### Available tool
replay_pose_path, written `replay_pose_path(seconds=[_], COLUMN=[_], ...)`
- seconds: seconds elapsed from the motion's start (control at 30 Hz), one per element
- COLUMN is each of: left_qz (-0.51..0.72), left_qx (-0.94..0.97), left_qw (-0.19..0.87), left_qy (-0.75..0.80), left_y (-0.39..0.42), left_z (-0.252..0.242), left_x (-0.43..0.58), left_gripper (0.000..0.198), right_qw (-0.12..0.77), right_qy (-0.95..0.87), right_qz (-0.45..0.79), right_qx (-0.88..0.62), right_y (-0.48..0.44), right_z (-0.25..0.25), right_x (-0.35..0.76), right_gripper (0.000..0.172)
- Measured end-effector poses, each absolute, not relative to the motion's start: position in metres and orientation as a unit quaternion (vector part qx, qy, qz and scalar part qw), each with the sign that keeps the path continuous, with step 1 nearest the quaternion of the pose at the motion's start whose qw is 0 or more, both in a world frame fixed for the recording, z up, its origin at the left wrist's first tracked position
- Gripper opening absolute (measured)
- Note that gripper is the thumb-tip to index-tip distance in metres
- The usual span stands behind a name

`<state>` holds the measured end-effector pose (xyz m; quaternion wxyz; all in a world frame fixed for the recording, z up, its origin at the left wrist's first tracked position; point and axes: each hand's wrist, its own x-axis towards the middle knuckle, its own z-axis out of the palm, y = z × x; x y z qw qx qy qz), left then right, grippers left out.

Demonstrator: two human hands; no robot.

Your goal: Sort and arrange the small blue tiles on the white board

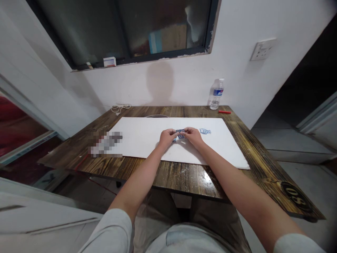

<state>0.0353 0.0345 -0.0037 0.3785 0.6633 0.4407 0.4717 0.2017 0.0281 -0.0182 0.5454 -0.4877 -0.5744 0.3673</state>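
My left hand and my right hand meet above the white board, fingertips pinched close together. Between them is a small blue piece with dark outlines, held from both sides; its exact kind is too small to tell. More blue bits show just below the fingers, partly covered by the hands. To the right of my right hand, a flat blue-and-white outlined piece lies on the board.
The board rests on a dark wooden table. At the back right stand a water bottle and a red pen-like stick. A coiled white cable lies back left. A blurred patch covers the board's left end.
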Motion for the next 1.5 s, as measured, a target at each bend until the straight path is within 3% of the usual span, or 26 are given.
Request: replay_pose_path(seconds=[0.77, 1.07, 1.33, 1.5], left_qz=[0.436, 0.486, 0.512, 0.51], left_qx=[0.686, 0.656, 0.608, 0.608], left_qw=[0.363, 0.341, 0.339, 0.335], left_qy=[0.455, 0.466, 0.502, 0.507], left_y=[0.026, 0.032, 0.04, 0.041], left_z=[0.004, -0.001, -0.003, -0.005], left_x=[0.036, 0.037, 0.031, 0.031], left_gripper=[0.049, 0.042, 0.036, 0.036], right_qw=[0.55, 0.553, 0.397, 0.319], right_qy=[-0.575, -0.583, -0.819, -0.873], right_qz=[0.384, 0.359, 0.163, 0.175], right_qx=[-0.468, -0.474, -0.381, -0.326], right_y=[0.027, 0.024, 0.008, 0.003], right_z=[-0.017, -0.016, -0.01, -0.008], right_x=[0.201, 0.201, 0.193, 0.187], right_gripper=[0.044, 0.044, 0.024, 0.025])
